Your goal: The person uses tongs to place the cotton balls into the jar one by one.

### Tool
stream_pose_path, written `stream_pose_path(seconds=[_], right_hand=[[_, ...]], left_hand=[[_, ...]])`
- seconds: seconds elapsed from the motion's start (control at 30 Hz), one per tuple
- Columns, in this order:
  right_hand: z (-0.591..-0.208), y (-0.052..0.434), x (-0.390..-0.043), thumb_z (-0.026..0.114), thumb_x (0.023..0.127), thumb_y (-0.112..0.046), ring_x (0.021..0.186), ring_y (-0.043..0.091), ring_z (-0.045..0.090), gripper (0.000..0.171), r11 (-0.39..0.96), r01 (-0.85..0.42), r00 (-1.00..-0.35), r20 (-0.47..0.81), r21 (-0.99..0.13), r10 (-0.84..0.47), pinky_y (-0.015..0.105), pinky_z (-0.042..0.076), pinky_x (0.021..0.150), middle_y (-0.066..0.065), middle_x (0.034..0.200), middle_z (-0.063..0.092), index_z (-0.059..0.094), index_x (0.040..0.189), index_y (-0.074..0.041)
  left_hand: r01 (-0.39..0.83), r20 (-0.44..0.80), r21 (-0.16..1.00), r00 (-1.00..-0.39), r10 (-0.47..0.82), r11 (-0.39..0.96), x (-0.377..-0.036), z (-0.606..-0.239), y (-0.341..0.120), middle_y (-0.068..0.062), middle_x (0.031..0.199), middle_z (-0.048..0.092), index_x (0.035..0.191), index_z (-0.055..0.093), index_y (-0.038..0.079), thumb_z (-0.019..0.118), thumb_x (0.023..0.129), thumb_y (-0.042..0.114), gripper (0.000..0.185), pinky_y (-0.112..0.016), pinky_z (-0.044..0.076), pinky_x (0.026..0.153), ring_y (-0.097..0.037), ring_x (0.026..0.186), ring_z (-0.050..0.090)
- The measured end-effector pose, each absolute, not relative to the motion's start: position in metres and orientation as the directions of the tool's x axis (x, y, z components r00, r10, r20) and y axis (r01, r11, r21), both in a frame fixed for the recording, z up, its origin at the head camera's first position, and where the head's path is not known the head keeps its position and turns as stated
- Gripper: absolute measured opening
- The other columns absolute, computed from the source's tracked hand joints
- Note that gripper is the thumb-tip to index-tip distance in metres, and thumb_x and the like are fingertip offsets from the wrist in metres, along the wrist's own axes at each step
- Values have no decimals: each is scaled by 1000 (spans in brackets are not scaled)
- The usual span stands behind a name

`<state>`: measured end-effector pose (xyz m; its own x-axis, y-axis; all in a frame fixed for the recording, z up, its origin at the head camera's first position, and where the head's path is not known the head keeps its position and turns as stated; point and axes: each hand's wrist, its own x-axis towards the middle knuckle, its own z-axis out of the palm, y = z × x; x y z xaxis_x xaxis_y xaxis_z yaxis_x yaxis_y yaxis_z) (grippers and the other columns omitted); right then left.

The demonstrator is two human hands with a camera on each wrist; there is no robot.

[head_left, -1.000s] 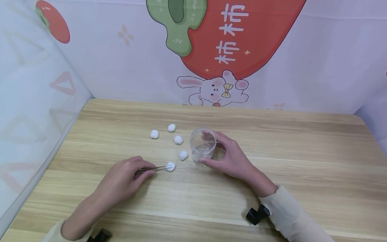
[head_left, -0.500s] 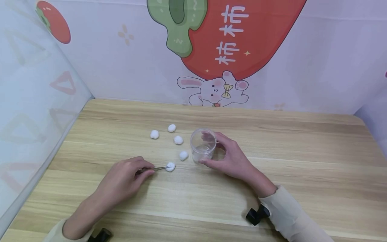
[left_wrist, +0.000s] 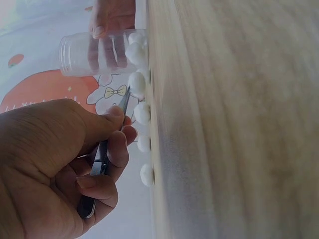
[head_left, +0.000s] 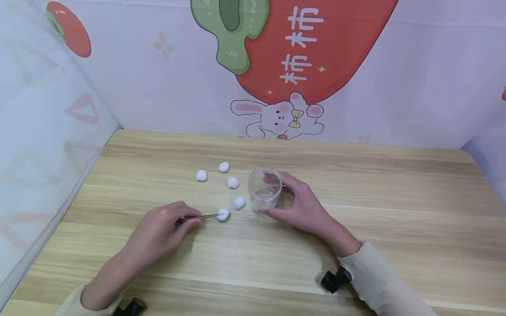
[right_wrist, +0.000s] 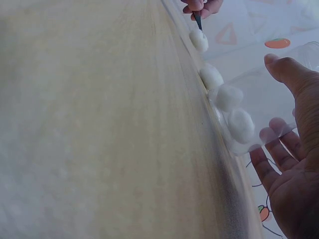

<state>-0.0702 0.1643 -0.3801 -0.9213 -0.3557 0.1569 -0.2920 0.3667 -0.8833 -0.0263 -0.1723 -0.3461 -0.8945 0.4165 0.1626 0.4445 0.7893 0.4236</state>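
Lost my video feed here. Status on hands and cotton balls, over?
Left hand pinches tweezers, tips on nearest cotton ball. Right hand grips clear jar, upright, empty. Four loose balls beside jar; nothing in the way.

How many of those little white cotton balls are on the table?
5: one at the tweezers' tips, one beside the jar, three behind. None seems hidden.

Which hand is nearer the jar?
Right. The right hand curls round the jar, fingers on its side. The left hand is off to the jar's left, holding tweezers at a cotton ball.
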Motion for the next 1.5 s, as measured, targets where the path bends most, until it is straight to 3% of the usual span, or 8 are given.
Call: stream_pose_path(seconds=[0.33,0.73,1.5], right_hand=[[-380,164,-70,95,79,-18,132,19,65,77,366,-291,-922,156,-884,-354,39,55,111,2,139,69,60,147,-15],[-379,164,-70,95,80,-18,133,19,64,76,367,-282,-923,146,-886,-357,40,55,111,3,140,69,59,147,-15],[-380,164,-71,95,80,-20,132,17,63,77,387,-287,-921,141,-876,-363,40,55,110,2,140,67,56,146,-15]], left_hand=[[457,242,449,-889,388,768,-28,-343,-170,12,85,73,101,82,17,83,91,7,14,-18,46,60,4,68,50],[511,332,465,-858,393,723,-29,-339,-166,12,85,72,102,82,16,83,89,4,17,-12,42,58,4,67,49],[563,381,516,-826,417,645,-38,-326,-155,12,84,69,104,81,16,82,91,4,18,-11,40,56,3,65,47]])
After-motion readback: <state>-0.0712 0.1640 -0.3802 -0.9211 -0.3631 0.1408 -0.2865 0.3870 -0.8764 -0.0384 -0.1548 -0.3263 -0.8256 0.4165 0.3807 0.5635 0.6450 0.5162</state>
